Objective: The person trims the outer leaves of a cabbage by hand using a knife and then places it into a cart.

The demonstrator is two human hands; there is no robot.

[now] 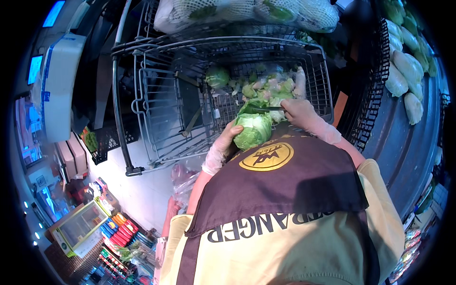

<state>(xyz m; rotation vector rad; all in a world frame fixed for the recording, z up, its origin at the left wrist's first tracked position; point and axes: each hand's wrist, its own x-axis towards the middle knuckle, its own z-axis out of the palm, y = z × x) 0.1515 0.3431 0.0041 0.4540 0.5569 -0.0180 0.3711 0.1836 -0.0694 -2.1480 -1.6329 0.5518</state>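
Observation:
My left hand (226, 137), in a thin clear glove, grips the side of a green cabbage (254, 133) close to my apron. My right hand (301, 112), gloved the same way, holds a knife (269, 108) whose dark blade reaches left over the top of the cabbage, by a loosened outer leaf (251, 105). Whether the edge touches the leaf is unclear. Below lies the wire shopping cart (156, 89); inside are a whole cabbage (217, 77) and a heap of leaf trimmings (270, 87).
Net-wrapped vegetables (245, 12) are piled beyond the cart. Wrapped cabbages (406, 71) lie on a dark shelf (399, 142) to my right, behind a black lattice edge (374, 103). At lower left, another person's arm (171, 213) is beside a clear plastic bag (183, 181).

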